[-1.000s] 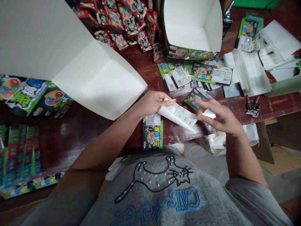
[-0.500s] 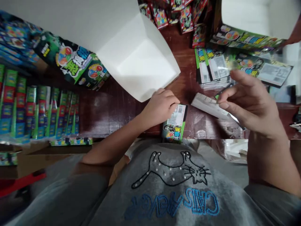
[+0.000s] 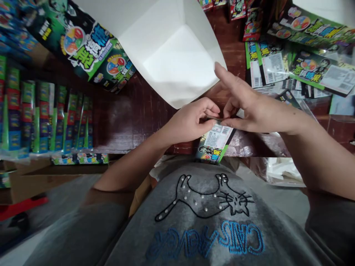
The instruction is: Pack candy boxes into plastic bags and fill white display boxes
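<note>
My left hand [image 3: 191,120] and my right hand [image 3: 249,109] meet over the near edge of the dark wooden table [image 3: 124,122]. Both pinch the top edge of a green printed card [image 3: 215,142] with a white barcode label, which lies at the table's edge. My left fingers curl round the card's upper left corner. My right thumb and middle fingers pinch beside them, while its index finger sticks up and out. A clear plastic sleeve [image 3: 302,107] lies under my right wrist.
A large white folded carton [image 3: 172,55] stands just behind my hands. Green printed cards [image 3: 280,66] are spread at the right, rows of green packs [image 3: 41,118] at the left, and red packs [image 3: 249,22] at the back. White packets [image 3: 280,171] hang below the table edge.
My left hand let go of the white strip and dropped onto the green card. My right hand swung left to join it at the card's top edge. The view shifted left.
</note>
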The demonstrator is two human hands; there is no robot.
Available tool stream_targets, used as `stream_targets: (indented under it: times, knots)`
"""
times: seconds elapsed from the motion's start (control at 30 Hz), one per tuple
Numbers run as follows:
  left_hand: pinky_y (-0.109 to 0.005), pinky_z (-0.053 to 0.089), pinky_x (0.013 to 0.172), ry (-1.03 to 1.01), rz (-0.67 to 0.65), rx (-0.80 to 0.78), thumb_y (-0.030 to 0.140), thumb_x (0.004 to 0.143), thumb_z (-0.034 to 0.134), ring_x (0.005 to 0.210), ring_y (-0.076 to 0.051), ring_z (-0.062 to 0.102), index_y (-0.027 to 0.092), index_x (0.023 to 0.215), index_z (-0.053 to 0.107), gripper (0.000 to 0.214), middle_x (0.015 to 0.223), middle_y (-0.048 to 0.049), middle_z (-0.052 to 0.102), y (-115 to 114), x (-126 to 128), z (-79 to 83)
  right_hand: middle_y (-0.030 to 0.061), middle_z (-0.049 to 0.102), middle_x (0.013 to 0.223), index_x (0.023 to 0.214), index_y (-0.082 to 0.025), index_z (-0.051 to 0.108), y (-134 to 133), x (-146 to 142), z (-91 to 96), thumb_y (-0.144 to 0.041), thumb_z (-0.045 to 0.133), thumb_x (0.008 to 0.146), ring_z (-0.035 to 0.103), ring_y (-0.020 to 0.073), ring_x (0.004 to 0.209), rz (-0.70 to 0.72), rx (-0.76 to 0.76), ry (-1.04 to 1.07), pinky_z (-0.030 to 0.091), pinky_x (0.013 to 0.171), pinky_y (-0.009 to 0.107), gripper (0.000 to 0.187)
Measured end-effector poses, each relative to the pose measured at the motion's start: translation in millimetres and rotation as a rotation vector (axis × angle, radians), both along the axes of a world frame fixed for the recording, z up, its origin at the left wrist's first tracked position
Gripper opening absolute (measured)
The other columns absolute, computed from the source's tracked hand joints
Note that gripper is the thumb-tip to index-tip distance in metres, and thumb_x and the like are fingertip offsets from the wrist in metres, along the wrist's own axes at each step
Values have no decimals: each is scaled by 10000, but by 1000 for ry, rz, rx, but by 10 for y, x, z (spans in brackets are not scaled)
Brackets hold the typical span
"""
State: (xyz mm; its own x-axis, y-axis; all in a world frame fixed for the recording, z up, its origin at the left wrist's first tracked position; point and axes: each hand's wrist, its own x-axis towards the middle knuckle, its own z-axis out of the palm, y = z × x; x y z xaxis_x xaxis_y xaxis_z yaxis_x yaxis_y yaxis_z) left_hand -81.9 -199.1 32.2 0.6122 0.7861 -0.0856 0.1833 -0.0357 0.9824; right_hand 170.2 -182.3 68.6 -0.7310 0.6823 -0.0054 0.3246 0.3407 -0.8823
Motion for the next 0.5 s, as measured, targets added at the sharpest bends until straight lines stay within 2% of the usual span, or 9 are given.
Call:
stream_targets:
  times: [0.07, 0.1, 0.17, 0.23, 0.3, 0.33, 0.43, 0.5]
  knots:
    - [-382, 653, 995, -21, -5, -24, 171, 900, 674, 1099, -211, 780, 198, 1091, 627, 199, 1109, -67, 763, 1, -27, 26, 155, 470, 1591, 1813, -294, 20, -96, -28, -20, -313, 773, 945, 710, 142, 892, -63, 79, -34, 686, 855, 350, 1149]
    - [-380, 656, 992, -30, -2, -34, 165, 891, 673, 1097, -211, 782, 199, 1090, 626, 207, 1103, -63, 763, 3, -41, 44, 152, 460, 1602, 1812, -313, 30, -169, -46, -19, -314, 773, 951, 723, 174, 953, -113, 145, -53, 686, 936, 404, 1137]
    - [-380, 658, 997, -48, 4, -43, 156, 876, 669, 1090, -209, 782, 200, 1089, 634, 221, 1104, -58, 765, 10, -63, 85, 119, 472, 1625, 1802, -400, 120, -354, -97, -11, -295, 757, 975, 714, 289, 1197, -225, 289, -97, 608, 1150, 533, 1049]
    - [-377, 657, 1000, -52, -7, -37, 155, 868, 668, 1084, -208, 779, 200, 1090, 652, 227, 1115, -55, 771, 17, -68, 110, 65, 542, 1604, 1741, -505, 295, -551, -172, -28, -290, 733, 998, 612, 389, 1429, -338, 375, -123, 512, 1264, 614, 889]
    - [-370, 655, 990, -48, -32, -29, 164, 867, 679, 1074, -206, 776, 205, 1105, 668, 242, 1125, -52, 775, 22, -51, 95, 33, 590, 1583, 1675, -542, 407, -704, -264, -90, -320, 716, 1017, 540, 434, 1526, -420, 342, -122, 518, 1258, 648, 760]
    - [-367, 653, 984, -47, -43, -25, 174, 862, 701, 1069, -207, 775, 207, 1122, 673, 263, 1127, -53, 776, 25, -38, 72, 32, 583, 1600, 1674, -531, 413, -751, -310, -133, -349, 714, 1023, 532, 442, 1538, -453, 303, -106, 538, 1240, 653, 740]
    - [-371, 645, 974, -42, -60, -10, 225, 825, 803, 1071, -218, 763, 191, 1205, 683, 400, 1132, -73, 775, 44, -36, 4, 56, 427, 1751, 1748, -474, 270, -784, -388, -246, -405, 677, 1053, 592, 403, 1497, -504, 178, -20, 580, 1209, 611, 808]
    - [-367, 640, 946, -6, -71, 6, 264, 821, 842, 1048, -216, 757, 175, 1251, 703, 461, 1107, -73, 774, 73, -118, 32, 78, 279, 1835, 1772, -460, 172, -780, -346, -257, -428, 687, 1050, 655, 367, 1431, -496, 132, 47, 604, 1186, 568, 888]
